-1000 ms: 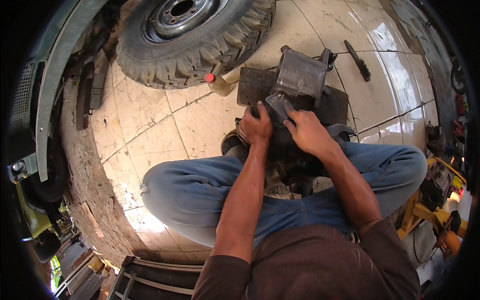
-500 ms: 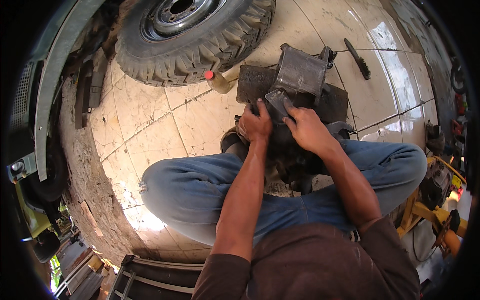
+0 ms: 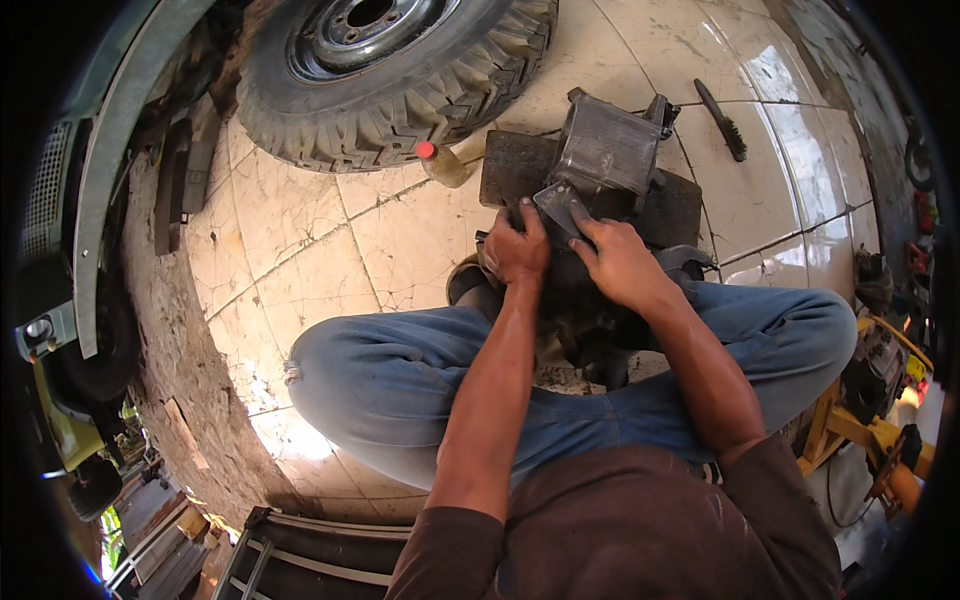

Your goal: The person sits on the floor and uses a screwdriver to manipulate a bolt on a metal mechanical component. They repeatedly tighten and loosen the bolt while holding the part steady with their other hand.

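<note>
Nearby, saw a large black chunky-treaded tyre (image 3: 400, 100), a see-through bottle with a red cap (image 3: 443, 167) and a slim black bristle brush (image 3: 722, 122). Found a dark grey boxy metal housing (image 3: 605, 145) standing directly beyond the thin grey metal plate (image 3: 556, 204). Pinched that plate in the right hand (image 3: 620, 262); could not tell the grip of the left hand (image 3: 515, 245), beside it. Saw the same pose as half a second earlier, in a view shifted slightly.
</note>
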Demonstrator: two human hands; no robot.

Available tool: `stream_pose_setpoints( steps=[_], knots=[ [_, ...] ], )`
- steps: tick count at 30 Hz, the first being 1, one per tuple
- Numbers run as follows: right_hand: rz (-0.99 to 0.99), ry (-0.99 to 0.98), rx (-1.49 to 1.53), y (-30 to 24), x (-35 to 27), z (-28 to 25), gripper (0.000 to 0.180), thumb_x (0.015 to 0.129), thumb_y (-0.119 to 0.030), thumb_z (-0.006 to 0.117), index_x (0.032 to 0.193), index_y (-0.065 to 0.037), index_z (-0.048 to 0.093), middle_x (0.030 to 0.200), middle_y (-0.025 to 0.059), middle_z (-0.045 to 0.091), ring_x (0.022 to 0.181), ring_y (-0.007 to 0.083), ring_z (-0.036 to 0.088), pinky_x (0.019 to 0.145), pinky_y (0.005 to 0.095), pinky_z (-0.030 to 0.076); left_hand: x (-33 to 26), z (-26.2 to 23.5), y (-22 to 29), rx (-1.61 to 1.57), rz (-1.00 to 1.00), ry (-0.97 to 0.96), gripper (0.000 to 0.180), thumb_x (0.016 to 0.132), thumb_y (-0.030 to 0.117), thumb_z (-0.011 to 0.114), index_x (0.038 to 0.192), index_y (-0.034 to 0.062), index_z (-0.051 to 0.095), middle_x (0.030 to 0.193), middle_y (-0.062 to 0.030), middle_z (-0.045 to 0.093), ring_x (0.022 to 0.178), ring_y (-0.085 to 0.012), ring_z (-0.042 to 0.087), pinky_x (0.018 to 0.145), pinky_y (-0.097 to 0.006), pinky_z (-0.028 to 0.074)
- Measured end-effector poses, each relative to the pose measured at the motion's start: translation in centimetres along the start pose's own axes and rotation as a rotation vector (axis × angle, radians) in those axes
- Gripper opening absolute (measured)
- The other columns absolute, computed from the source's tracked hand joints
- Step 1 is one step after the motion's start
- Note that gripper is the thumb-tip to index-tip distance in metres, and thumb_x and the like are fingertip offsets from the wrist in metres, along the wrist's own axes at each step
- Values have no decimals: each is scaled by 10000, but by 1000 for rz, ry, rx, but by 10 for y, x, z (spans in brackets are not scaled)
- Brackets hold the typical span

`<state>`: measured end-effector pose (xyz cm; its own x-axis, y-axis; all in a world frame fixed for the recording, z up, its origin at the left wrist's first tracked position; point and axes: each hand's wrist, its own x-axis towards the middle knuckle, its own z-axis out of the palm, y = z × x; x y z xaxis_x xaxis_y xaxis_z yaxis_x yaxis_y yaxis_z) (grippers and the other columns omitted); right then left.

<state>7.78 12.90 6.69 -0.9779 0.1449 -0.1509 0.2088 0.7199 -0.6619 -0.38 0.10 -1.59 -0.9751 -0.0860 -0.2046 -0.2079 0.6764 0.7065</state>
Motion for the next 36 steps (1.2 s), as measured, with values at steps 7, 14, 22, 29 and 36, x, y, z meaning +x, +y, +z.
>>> stream_pose_setpoints(
  steps=[7,14,22,29,36],
  knots=[
    [35,-3,7,-2,1,-4,445,945,-161,647,1341,34,595,1000,289,664,978,472,632,873,511,494,2,3,-5,0,7,9,592,947,540,546,1065,-8,738,1046,-286,720,1032,-480,662,925,-527,482],
    [73,39,33,-3,-2,-4,444,963,-169,625,1367,10,580,1009,281,650,974,472,625,870,511,488,1,-1,0,17,-28,-29,619,947,570,548,1166,19,727,1077,-280,718,1061,-469,661,936,-517,485],
    [86,173,33,2,-24,-8,390,975,-133,606,1333,22,605,973,293,623,936,477,624,850,496,500,0,-1,0,2,52,69,590,936,531,571,1012,-30,736,952,-285,726,932,-478,685,855,-535,508],
    [113,238,12,8,-20,12,392,983,-136,601,1340,25,602,963,293,619,915,471,631,828,493,509,-1,2,0,-14,66,81,591,939,527,566,1035,-32,733,959,-283,728,942,-473,688,860,-528,511],
    [99,343,16,10,-22,25,370,978,-104,599,1328,12,620,969,283,629,909,462,634,822,501,509,-2,0,3,-39,52,35,599,944,529,554,1067,-30,731,988,-275,732,970,-465,690,889,-522,511]
  ],
)
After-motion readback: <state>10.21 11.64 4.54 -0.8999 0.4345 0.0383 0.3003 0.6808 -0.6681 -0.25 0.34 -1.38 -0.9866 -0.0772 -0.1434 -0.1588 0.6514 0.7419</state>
